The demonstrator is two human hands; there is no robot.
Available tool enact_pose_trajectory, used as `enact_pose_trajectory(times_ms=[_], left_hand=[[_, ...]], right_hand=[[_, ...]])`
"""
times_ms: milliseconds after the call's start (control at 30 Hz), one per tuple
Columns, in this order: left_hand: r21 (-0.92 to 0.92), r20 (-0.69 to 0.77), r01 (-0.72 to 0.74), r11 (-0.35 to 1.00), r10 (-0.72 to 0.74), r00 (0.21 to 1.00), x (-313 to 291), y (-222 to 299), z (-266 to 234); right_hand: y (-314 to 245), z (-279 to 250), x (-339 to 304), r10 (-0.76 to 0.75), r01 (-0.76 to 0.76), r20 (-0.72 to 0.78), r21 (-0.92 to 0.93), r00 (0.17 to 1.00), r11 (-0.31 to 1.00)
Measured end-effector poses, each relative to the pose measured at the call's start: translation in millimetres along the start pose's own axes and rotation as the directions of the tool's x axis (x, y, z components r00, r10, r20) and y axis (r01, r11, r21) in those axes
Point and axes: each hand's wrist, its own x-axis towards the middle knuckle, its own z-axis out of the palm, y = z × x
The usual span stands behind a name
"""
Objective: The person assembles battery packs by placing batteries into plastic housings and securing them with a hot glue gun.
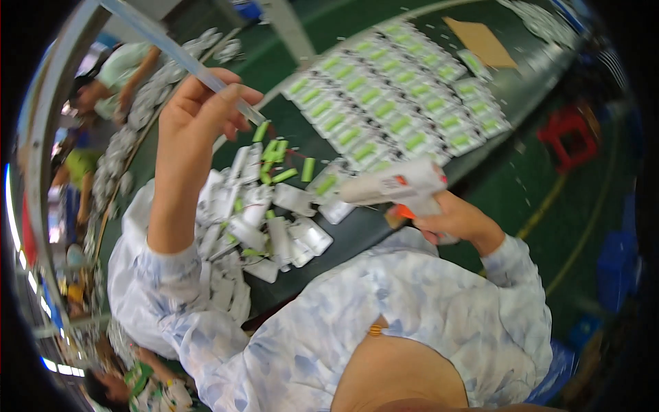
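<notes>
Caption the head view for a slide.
Left hand raises a clear glue stick; right hand grips a glue gun.

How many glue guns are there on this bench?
1. The glue gun is in the right hand, over the front edge of the table. The left hand holds up a clear glue stick. Others could be hidden out of view.

The glue gun's (398,187) grip is hidden inside the right hand (456,221).
</notes>
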Motion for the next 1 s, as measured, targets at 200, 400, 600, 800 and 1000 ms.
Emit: enact_pose_trajectory(times_ms=[200,400,600,800,1000], left_hand=[[-0.154,0.434,-0.086,0.984,0.145,0.889,-3.1,7.6,123.7],[0.052,0.625,-0.122,0.991,0.063,0.778,5.4,4.0,142.6],[0.219,0.623,-0.536,0.816,0.306,0.720,10.7,6.8,146.5],[0.349,0.656,-0.704,0.619,0.375,0.655,2.9,11.7,147.6],[0.435,0.716,-0.641,0.632,0.189,0.672,3.9,20.2,156.5]], right_hand=[[-17.5,5.1,2.0,0.082,-0.080,0.012,-0.094,0.997,0.992],[-29.5,9.6,-5.6,0.101,-0.097,0.017,-0.180,0.995,0.979],[-28.1,10.3,-4.7,0.076,-0.075,-0.004,-0.160,0.997,0.984],[-26.4,9.8,4.6,0.127,-0.116,0.033,-0.237,0.991,0.965],[-24.7,17.6,-5.5,0.105,-0.118,-0.079,-0.184,0.991,0.976]])
